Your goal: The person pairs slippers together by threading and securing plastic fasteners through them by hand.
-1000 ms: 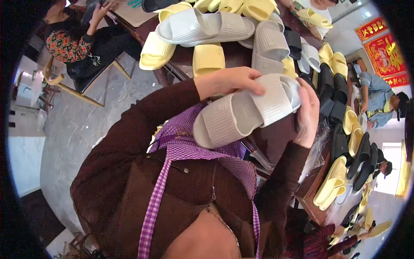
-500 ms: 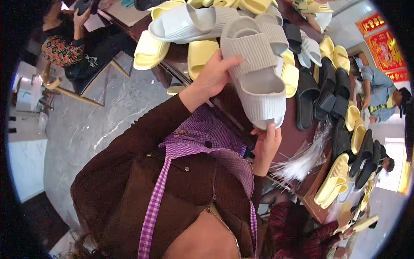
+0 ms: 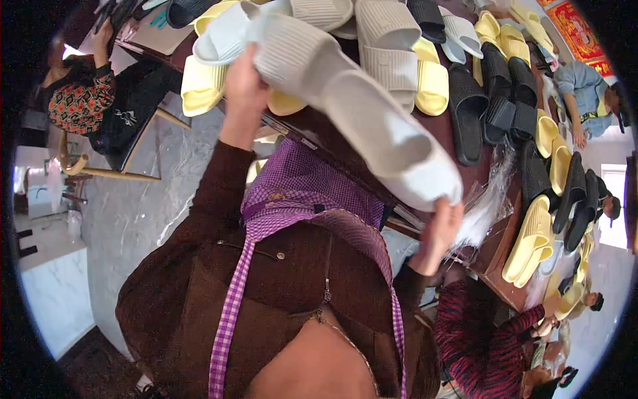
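Light grey slide slippers (image 3: 379, 123) stretch slantwise in front of me, from upper left to lower right, somewhat blurred. They look like a pair lying lengthwise against each other, but I cannot tell exactly how they overlap. My left hand (image 3: 246, 96) is closed on the upper-left end by the ribbed strap. At the lower-right end, the fingers of my right hand (image 3: 443, 229) pinch the pale rim. Behind them on the table lie another grey ribbed pair (image 3: 389, 46), a yellow slipper (image 3: 203, 85) and a black slipper (image 3: 468, 110).
The dark red table (image 3: 488, 266) carries rows of yellow, black and grey slippers. Clear plastic wrapping (image 3: 488, 206) lies near its right edge. Co-workers sit at the left (image 3: 83, 100), far right (image 3: 588, 100) and lower right (image 3: 475, 332). A wooden-legged chair (image 3: 119, 174) stands at left.
The grey slippers have swung from nearly upright to a long slant. My left hand has moved left with its end; my right hand has moved right and slightly down, so the hands are farther apart.
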Available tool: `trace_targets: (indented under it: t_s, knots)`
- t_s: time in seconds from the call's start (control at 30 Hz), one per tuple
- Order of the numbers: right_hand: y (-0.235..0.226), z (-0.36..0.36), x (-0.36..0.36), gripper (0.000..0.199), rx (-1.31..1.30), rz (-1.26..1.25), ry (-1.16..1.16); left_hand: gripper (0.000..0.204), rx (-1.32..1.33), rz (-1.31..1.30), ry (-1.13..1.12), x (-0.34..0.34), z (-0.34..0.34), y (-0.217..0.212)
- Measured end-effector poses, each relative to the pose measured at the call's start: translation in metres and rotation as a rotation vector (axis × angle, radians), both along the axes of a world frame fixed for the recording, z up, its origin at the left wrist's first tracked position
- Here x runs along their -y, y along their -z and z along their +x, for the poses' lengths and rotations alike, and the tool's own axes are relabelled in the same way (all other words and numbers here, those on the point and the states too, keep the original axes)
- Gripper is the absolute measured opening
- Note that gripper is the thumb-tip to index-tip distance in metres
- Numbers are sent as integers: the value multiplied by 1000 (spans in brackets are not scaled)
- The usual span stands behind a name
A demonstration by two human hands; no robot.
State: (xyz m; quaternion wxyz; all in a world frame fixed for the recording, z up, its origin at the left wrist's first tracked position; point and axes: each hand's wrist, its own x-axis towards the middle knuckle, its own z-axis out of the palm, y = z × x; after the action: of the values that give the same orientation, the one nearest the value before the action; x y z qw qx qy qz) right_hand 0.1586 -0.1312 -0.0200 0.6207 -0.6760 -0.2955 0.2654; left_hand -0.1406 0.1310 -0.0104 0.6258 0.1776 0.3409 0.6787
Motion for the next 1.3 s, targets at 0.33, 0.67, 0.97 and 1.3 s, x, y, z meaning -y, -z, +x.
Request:
trace_targets:
  t_s: [0.33, 0.67, 0.97, 1.3]
  knots:
    - [-122, 85, -34, 26, 345, -249, -281, 25, -536, 242, 581, -5, 49, -26]
    - [-62, 107, -185, 27, 646, -129, -442, 31, -659, 447, 445, -8, 158, -5]
    - [-63, 98, -71, 23, 716, -34, -86, 31, -969, 734, 13, 17, 131, 26]
    - [-36, 73, 68, 16, 610, -317, 212, 31, -876, 798, 363, 91, 115, 46]
